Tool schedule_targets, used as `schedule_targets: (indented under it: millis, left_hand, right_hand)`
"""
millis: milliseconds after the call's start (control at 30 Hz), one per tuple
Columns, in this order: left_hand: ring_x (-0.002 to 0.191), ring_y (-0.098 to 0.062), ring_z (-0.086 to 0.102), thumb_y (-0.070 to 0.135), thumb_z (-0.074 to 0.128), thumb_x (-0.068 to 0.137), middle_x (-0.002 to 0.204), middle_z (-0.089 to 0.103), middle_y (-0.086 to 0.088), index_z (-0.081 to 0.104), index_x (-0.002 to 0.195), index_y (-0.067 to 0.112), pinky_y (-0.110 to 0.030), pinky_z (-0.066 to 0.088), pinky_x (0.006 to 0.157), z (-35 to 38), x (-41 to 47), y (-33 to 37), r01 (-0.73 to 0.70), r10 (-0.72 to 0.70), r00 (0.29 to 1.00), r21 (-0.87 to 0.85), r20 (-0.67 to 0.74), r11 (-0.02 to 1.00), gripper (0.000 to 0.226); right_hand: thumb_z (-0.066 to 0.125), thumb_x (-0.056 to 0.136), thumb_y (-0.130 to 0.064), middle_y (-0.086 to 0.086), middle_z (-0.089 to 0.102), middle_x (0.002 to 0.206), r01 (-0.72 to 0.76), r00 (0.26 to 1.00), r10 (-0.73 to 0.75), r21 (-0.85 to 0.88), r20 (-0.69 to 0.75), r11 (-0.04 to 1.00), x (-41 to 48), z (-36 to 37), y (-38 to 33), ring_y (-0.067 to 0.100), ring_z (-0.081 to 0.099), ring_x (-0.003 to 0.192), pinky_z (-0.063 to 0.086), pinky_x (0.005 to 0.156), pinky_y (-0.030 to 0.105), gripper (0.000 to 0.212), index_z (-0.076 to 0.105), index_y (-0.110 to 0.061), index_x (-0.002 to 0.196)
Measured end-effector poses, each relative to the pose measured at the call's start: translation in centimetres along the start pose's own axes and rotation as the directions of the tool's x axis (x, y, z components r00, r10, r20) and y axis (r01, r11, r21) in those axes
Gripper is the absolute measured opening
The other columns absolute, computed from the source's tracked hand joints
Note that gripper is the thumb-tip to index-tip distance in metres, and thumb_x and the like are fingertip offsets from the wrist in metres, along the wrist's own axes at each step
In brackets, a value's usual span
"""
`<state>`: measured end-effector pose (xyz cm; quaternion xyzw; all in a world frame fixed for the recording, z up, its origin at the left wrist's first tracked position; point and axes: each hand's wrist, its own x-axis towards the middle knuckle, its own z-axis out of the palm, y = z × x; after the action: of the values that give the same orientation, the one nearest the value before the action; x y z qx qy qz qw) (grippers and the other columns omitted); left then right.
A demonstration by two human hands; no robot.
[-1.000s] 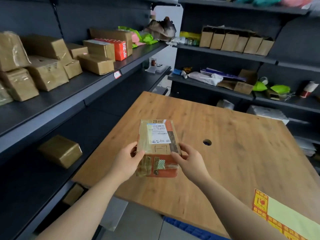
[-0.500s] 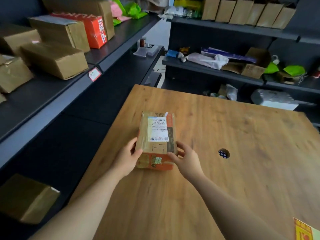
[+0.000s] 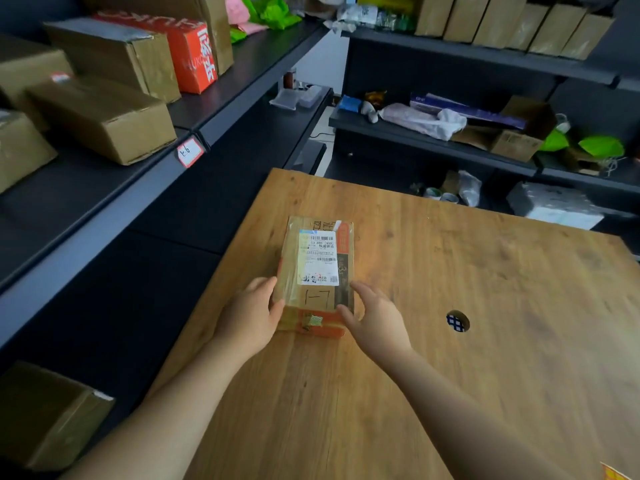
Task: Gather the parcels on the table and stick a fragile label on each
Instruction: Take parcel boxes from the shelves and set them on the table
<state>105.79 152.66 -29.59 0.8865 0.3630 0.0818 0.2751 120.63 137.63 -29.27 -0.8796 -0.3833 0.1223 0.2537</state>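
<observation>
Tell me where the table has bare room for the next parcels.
Widest bare patch: the wooden table right of the taped brown cardboard parcel, past the round cable hole to the far edge. Also free: the near strip this side of it. Crowded: the black left shelf packed with brown cardboard boxes; a yellow-red label sheet takes the near right corner.

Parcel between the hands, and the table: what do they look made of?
The parcel looks like brown cardboard under glossy clear tape, going by the sheen, with a white paper label. The table: wood or wood-look laminate, matte, visible grain and knots.
</observation>
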Motion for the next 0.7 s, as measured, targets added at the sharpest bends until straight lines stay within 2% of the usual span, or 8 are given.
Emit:
schedule_targets:
  millis: [133, 233, 333, 467, 700]
  left_hand:
    - [0.121, -0.019, 0.047, 0.031, 0.047, 0.096, 0.136, 0.05, 0.004, 0.052, 0.132, 0.017, -0.034, 0.043, 0.097, -1.7, -2.7, 1.1, -0.08, 0.102, 0.986, 0.154, -0.136, 0.985, 0.039]
    - [0.124, -0.018, 0.046, 0.032, 0.048, 0.096, 0.137, 0.05, 0.005, 0.052, 0.134, 0.019, -0.034, 0.038, 0.103, -2.6, -5.9, 1.8, -0.06, 0.106, 0.972, 0.213, -0.21, 0.975, 0.041]
    - [0.122, -0.019, 0.049, 0.032, 0.051, 0.094, 0.133, 0.055, 0.003, 0.055, 0.132, 0.018, -0.036, 0.038, 0.104, -3.2, -10.0, 2.5, 0.013, 0.064, 0.953, 0.249, -0.296, 0.968, 0.04]
    - [0.113, -0.023, 0.055, 0.029, 0.056, 0.091, 0.124, 0.061, -0.002, 0.06, 0.126, 0.014, -0.04, 0.043, 0.098, -3.5, -16.5, 3.4, 0.148, -0.019, 0.908, 0.279, -0.418, 0.949, 0.038]
    - [0.097, -0.027, 0.063, 0.032, 0.05, 0.087, 0.111, 0.068, -0.004, 0.067, 0.114, 0.013, -0.039, 0.05, 0.085, -4.5, -29.4, 4.9, 0.452, -0.219, 0.764, 0.261, -0.606, 0.853, 0.037]
  right_hand:
    - [0.057, 0.091, -0.037, -0.002, 0.05, 0.14, 0.186, 0.982, -0.189, -0.093, -0.017, 0.978, -0.9, -1.1, -1.0, 0.017, 0.044, 0.129, 0.036, 0.106, 0.031, 0.049, 0.05, -0.02, 0.136]
    - [0.065, 0.086, -0.031, 0.004, 0.06, 0.129, 0.353, 0.929, -0.365, -0.152, -0.06, 0.923, -2.0, -1.4, -2.0, 0.023, 0.054, 0.122, 0.041, 0.103, 0.036, 0.043, 0.061, -0.014, 0.125]
    - [0.069, 0.083, -0.029, 0.006, 0.065, 0.122, 0.515, 0.841, -0.534, -0.178, -0.081, 0.838, -3.5, -1.9, -3.4, 0.025, 0.059, 0.117, 0.041, 0.103, 0.038, 0.039, 0.065, -0.013, 0.118]
    - [0.062, 0.087, -0.032, 0.003, 0.064, 0.125, 0.692, 0.715, -0.699, -0.129, -0.016, 0.711, -6.6, -2.3, -5.4, 0.022, 0.055, 0.121, 0.036, 0.109, 0.037, 0.04, 0.062, -0.014, 0.123]
    - [0.065, 0.085, -0.027, 0.004, 0.066, 0.119, 0.902, 0.432, -0.902, 0.009, 0.005, 0.432, -14.0, -1.2, -9.3, 0.022, 0.06, 0.114, 0.037, 0.106, 0.037, 0.036, 0.066, -0.013, 0.117]
